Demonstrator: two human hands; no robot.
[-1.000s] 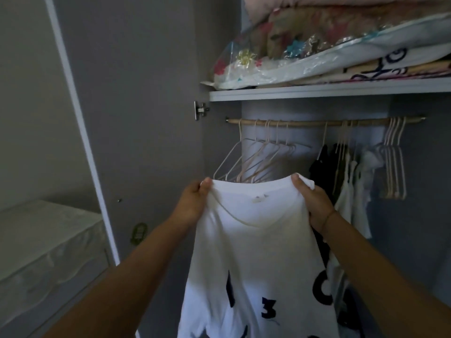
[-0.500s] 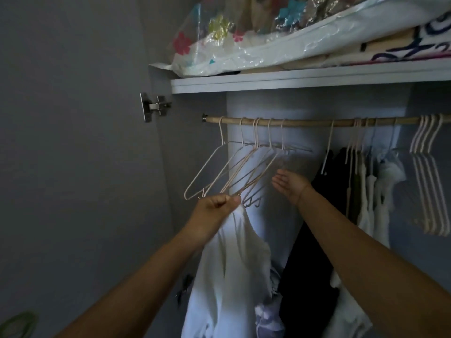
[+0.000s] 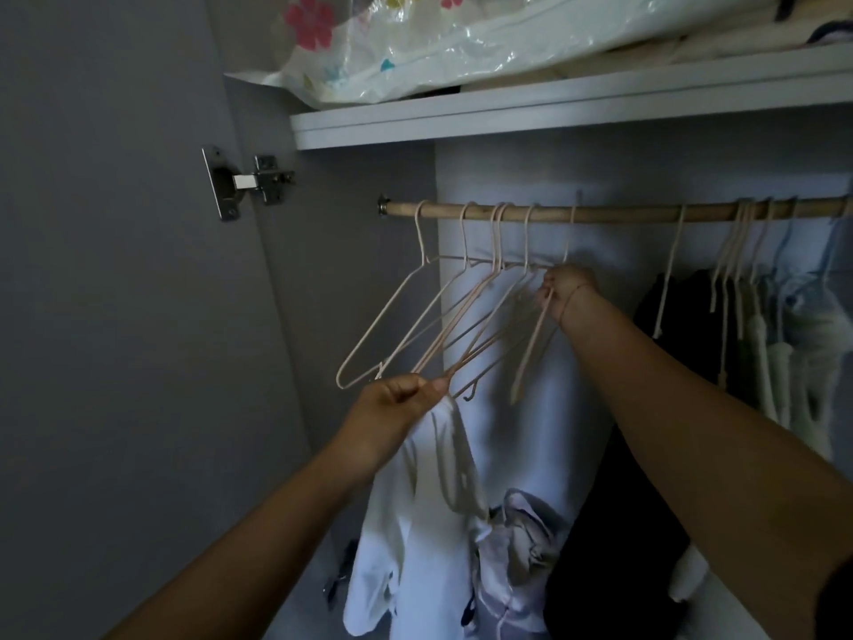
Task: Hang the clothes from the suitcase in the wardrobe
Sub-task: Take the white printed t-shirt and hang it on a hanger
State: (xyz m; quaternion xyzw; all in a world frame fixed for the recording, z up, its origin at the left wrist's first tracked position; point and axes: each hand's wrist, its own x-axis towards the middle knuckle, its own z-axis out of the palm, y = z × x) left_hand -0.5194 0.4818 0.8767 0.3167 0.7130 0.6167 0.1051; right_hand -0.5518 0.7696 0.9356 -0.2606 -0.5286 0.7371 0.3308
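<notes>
Beneath the left hand (image 3: 397,404) hangs the white shirt (image 3: 406,524); right hand (image 3: 565,288) grips hanger (image 3: 531,353).

- Grey wardrobe door (image 3: 115,316) stands open, filling the left of the frame; a metal hinge (image 3: 244,182) sits at upper left.
- A white shelf (image 3: 554,113) crosses the top, bearing bedding in a clear, flower-printed plastic bag (image 3: 415,43).
- A wooden rail (image 3: 623,211) runs below the shelf from centre to right edge.
- Pale back panel (image 3: 507,177) behind the rail; light is dim, the interior shadowed.
</notes>
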